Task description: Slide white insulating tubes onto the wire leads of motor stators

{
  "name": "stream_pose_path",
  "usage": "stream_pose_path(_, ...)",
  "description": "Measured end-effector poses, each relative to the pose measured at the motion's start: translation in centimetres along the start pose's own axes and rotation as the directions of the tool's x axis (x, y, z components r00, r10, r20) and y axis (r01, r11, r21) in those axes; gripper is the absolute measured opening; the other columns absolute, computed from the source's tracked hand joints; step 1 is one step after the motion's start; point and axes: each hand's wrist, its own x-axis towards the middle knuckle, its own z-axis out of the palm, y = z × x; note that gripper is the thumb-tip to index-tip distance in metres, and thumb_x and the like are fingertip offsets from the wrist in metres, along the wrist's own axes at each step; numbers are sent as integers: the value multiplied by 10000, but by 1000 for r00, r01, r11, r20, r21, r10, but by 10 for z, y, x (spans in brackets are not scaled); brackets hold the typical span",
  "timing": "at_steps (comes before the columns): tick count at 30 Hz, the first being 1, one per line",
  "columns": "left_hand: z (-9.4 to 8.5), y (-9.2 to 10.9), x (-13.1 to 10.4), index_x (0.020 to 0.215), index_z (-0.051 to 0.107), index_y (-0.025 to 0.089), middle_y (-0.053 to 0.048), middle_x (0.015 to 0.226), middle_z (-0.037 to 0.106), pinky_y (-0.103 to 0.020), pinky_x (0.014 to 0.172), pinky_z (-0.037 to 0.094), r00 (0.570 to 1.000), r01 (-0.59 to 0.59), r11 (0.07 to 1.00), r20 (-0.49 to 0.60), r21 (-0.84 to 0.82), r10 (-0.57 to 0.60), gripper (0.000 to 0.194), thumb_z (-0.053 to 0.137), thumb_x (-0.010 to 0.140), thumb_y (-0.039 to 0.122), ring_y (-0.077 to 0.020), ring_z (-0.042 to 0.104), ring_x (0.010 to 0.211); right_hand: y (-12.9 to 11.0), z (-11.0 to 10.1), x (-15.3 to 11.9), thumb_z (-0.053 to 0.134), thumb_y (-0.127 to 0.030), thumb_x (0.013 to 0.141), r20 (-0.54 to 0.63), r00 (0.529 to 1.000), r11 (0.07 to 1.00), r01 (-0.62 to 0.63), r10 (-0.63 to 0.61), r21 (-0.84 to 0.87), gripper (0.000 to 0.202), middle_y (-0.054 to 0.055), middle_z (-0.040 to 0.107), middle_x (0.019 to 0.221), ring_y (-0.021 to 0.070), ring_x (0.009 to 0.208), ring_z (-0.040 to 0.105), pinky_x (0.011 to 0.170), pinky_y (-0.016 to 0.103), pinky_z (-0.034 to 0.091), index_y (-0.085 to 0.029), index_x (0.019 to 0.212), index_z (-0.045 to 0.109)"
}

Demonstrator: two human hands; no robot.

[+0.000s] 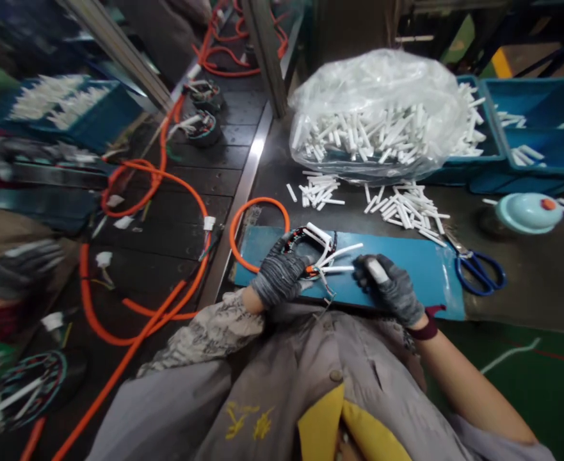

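My left hand (282,272), in a grey knit glove, is closed on the near left side of a ring-shaped motor stator (305,240) with dark windings. White sleeves (342,255) on its leads stick out to the right, and an orange cable (233,227) loops off to its left. My right hand (390,285), gloved too, is curled just right of the sleeve ends. A white patch shows at its thumb; whether that is a wrapping or a sleeve I cannot tell. Its fingertips are dark and partly hidden. Both hands are over a blue mat (406,256).
Loose white sleeves (406,208) lie beyond the mat. A plastic bag of sleeves (378,115) sits behind them, beside blue bins (541,128). Blue-handled scissors (478,272) and a light-blue lidded container (529,213) are rightward. At left, orange cables cross a conveyor (224,169); a co-worker's gloved hand (22,266) shows.
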Motion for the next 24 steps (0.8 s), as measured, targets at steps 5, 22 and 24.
stream_pose_path(5,-26,-1,-14,1069,748,201,-74,1001,798,-543,1056,575,957,214,921,-120,-326,-265,433,856,757,483,-309,760,992,20,3,-3,630,-594,925,-73,992,994,96,-100,-58,394,94,823,975,242,820,788,712,351,654,-234,1012,763)
stream_pose_path(22,-135,-132,-117,914,639,142,-135,874,711,-571,913,527,142,961,209,-328,-181,-934,691,809,622,745,-400,676,995,50,-2,-4,571,-464,972,-32,917,884,374,-398,-281,306,22,822,1066,245,946,802,895,372,677,-296,1086,801)
stream_pose_path(24,-129,-137,-131,922,613,146,-103,818,679,-574,918,515,129,970,195,-371,-145,-920,689,734,679,779,-388,671,977,49,0,-4,580,-469,971,-51,918,890,366,-393,-273,313,25,824,1052,248,930,804,889,370,680,-284,1085,806)
